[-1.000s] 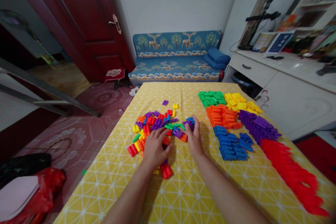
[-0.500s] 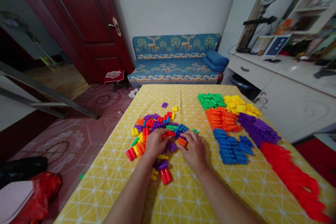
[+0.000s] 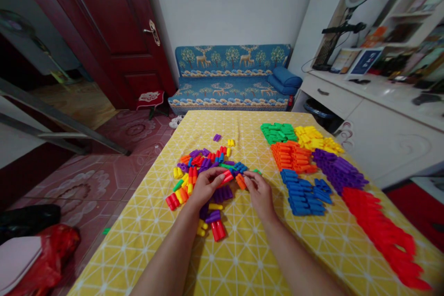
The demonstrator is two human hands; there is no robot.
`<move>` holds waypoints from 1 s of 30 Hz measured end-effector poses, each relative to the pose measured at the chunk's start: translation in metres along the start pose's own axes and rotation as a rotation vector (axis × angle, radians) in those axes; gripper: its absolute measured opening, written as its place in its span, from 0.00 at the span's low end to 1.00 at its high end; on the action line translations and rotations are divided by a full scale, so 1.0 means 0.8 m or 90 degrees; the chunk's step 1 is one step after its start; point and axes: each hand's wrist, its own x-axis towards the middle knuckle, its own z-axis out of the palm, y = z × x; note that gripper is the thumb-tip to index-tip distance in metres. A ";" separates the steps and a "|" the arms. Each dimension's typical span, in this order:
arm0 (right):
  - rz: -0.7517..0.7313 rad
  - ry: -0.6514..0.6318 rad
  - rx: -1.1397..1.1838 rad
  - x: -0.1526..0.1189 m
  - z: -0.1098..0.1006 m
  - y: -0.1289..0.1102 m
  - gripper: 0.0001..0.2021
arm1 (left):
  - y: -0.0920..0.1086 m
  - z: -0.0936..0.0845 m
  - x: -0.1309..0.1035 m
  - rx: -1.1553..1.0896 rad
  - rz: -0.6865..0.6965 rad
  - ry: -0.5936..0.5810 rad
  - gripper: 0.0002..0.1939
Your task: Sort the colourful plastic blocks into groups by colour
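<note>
My left hand (image 3: 207,187) is closed on a red plastic building block (image 3: 227,177), pinched between thumb and fingers above the mixed pile. The block is made of short joined tubes. Opposite it, my right hand (image 3: 259,190) has its thumb and fingertips drawn together at the edge of an orange block (image 3: 240,181); the fingers partly hide the contact. Under and around both hands lie loose blocks in mixed colours, among them purple blocks (image 3: 223,193), blue blocks (image 3: 240,167) and a red block (image 3: 218,230) nearest me.
On the table's right side blocks lie grouped by colour: green (image 3: 278,132), yellow (image 3: 314,138), orange (image 3: 293,157), blue (image 3: 305,194), purple (image 3: 338,171) and red (image 3: 381,231). A yellow patterned cloth (image 3: 243,259) covers the table. Beyond stands a blue sofa (image 3: 229,88).
My left hand has lifted and turned the red block so more of it shows. The orange block has shifted and tilted, and my right hand's fingers have drawn closer together.
</note>
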 end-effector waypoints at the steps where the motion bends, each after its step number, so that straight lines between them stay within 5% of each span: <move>1: -0.029 0.003 -0.017 0.000 0.000 -0.003 0.15 | 0.002 0.001 -0.001 -0.004 -0.002 -0.006 0.19; 5: -0.204 -0.005 -0.122 -0.007 0.000 -0.024 0.11 | 0.007 0.005 -0.004 -0.005 -0.002 -0.028 0.18; 8: -0.262 -0.095 -0.163 -0.016 0.006 -0.034 0.12 | 0.002 0.005 -0.004 0.002 0.010 -0.039 0.16; 15: -0.252 -0.184 -0.273 -0.026 0.018 -0.034 0.21 | 0.000 0.003 -0.002 0.014 0.022 -0.060 0.18; 19: -0.158 -0.162 -0.224 -0.038 0.004 -0.043 0.19 | 0.001 0.003 -0.003 0.066 0.026 -0.070 0.16; 24: 0.025 -0.070 -0.087 -0.069 -0.067 -0.048 0.11 | -0.009 0.000 0.000 0.116 0.035 -0.081 0.14; 27: 0.090 0.002 -0.038 -0.088 -0.138 -0.050 0.13 | -0.013 0.000 0.001 0.128 0.038 -0.086 0.14; 30: 0.074 0.169 -0.100 -0.096 -0.221 -0.057 0.17 | -0.013 0.000 0.002 0.149 0.042 -0.086 0.14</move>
